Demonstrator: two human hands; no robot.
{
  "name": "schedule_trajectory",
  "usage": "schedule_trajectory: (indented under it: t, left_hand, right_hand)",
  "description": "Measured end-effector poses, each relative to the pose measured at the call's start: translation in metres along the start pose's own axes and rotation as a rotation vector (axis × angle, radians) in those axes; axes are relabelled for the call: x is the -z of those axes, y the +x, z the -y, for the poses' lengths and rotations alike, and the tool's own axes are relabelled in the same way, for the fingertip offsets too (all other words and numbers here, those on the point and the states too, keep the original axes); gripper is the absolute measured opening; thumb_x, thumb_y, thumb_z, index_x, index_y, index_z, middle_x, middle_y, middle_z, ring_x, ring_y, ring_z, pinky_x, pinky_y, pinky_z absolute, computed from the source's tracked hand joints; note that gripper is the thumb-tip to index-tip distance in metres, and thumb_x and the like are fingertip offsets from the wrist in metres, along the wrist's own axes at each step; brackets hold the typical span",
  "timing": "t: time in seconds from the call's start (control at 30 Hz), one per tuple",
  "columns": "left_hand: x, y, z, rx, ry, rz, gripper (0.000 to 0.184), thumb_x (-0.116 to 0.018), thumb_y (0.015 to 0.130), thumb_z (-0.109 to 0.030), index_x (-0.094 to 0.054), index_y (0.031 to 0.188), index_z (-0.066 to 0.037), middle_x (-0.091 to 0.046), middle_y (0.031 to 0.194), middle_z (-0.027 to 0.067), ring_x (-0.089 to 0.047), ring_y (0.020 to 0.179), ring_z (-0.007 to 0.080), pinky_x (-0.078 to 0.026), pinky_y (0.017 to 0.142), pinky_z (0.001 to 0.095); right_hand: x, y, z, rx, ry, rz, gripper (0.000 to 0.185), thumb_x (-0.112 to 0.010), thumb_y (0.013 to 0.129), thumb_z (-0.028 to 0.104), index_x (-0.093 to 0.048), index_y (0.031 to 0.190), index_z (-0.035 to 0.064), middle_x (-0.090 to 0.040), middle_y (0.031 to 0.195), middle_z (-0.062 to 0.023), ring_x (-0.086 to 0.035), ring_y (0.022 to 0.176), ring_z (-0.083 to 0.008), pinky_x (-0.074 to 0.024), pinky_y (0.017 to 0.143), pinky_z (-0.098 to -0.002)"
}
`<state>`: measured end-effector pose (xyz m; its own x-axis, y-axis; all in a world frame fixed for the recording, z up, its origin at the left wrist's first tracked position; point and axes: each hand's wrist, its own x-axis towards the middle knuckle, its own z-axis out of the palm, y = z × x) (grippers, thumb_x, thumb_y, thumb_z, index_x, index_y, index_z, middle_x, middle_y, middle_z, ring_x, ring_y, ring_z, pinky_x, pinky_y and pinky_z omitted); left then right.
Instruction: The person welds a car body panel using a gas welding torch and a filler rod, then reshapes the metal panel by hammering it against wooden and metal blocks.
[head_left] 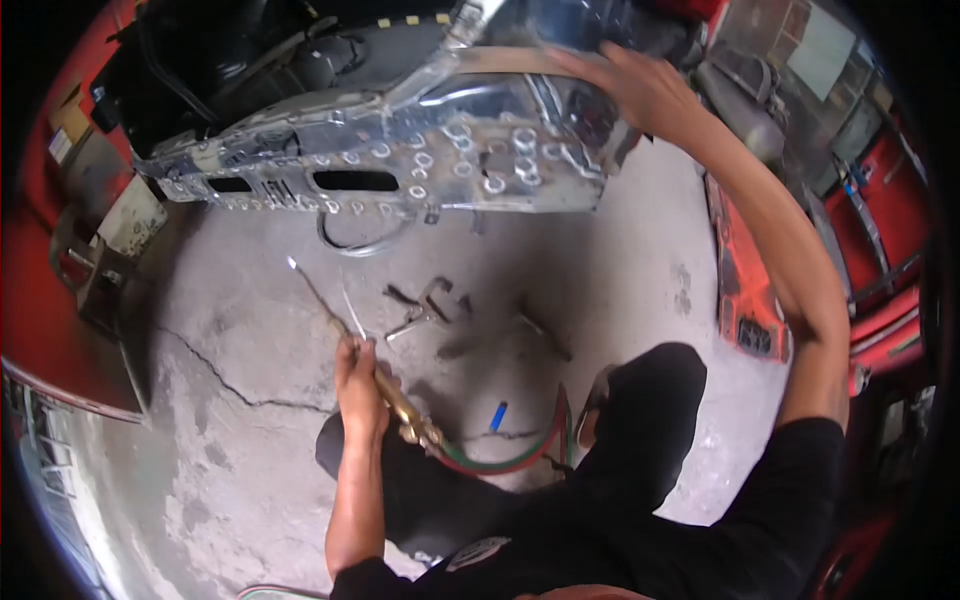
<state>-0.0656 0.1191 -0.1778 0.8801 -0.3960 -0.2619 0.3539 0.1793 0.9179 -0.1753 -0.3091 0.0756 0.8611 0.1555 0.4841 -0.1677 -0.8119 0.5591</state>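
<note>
My left hand [358, 385] is closed around a brass gas torch [396, 398], and a thin metal rod [354, 312] sticks up from the same grip. The torch's slim neck points up and left, with a bright white spot at its tip. Red and green hoses [515, 462] run from its valves past my knees. My right hand [645, 92] reaches to the upper right, fingers stretched along the top edge of a bare metal car body panel [400, 160]. Rings of weld marks and two dark slots show on that panel. What lies under the right fingers is partly hidden.
Clamp-like tools [425, 308] and a dark metal bar [545, 332] lie on the cracked concrete floor [250, 310]. A blue cylinder [498, 416] is near my knees. A loop of wire or tube hangs under the panel. An orange-red car part [748, 285] stands at right.
</note>
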Motion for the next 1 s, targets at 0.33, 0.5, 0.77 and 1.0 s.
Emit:
schedule_trajectory:
  t: [0.33, 0.5, 0.77, 1.0]
  left_hand:
    - [-0.02, 0.002, 0.016, 0.025, -0.009, 0.085, 0.004, -0.054, 0.103, -0.016, -0.052, 0.103, -0.013, -0.057, 0.097, 0.0013, -0.057, 0.066, 0.0109, -0.053, 0.052, 0.0298]
    - [-0.031, -0.003, 0.021, 0.029, -0.091, 0.114, 0.004, -0.054, 0.103, -0.016, -0.053, 0.102, -0.012, -0.056, 0.094, -0.0002, -0.056, 0.065, 0.0097, -0.053, 0.053, 0.0291]
    - [-0.053, 0.02, 0.03, 0.01, -0.025, 0.106, 0.004, -0.054, 0.103, -0.014, -0.054, 0.099, -0.013, -0.05, 0.073, -0.0016, -0.05, 0.058, 0.0086, -0.047, 0.05, 0.0269]
    - [-0.013, 0.014, 0.03, -0.017, 0.013, 0.061, 0.006, -0.054, 0.102, -0.016, -0.052, 0.104, -0.011, -0.057, 0.09, 0.0017, -0.057, 0.065, 0.0109, -0.054, 0.053, 0.0311]
  right_hand:
    - [-0.004, -0.004, -0.003, 0.05, 0.056, -0.063, 0.09, -0.052, 0.078, -0.01, -0.039, 0.153, 0.0379, -0.052, 0.09, -0.0137, -0.062, 0.083, -0.0332, -0.0532, 0.072, -0.0422]
    - [0.015, -0.053, -0.055, -0.031, 0.072, 0.103, 0.089, -0.057, 0.08, -0.005, -0.037, 0.154, 0.0396, -0.053, 0.09, -0.0129, -0.062, 0.08, -0.0321, -0.0534, 0.072, -0.0414]
    - [0.001, 0.006, 0.014, 0.165, 0.246, -0.09, 0.086, -0.055, 0.079, -0.006, -0.041, 0.152, 0.0378, -0.049, 0.084, -0.0115, -0.06, 0.076, -0.029, -0.0492, 0.068, -0.043]
    - [0.039, -0.059, -0.072, -0.013, -0.006, 0.118, 0.082, -0.057, 0.08, -0.002, -0.043, 0.152, 0.0351, -0.048, 0.085, -0.0117, -0.059, 0.08, -0.0296, -0.051, 0.069, -0.0418]
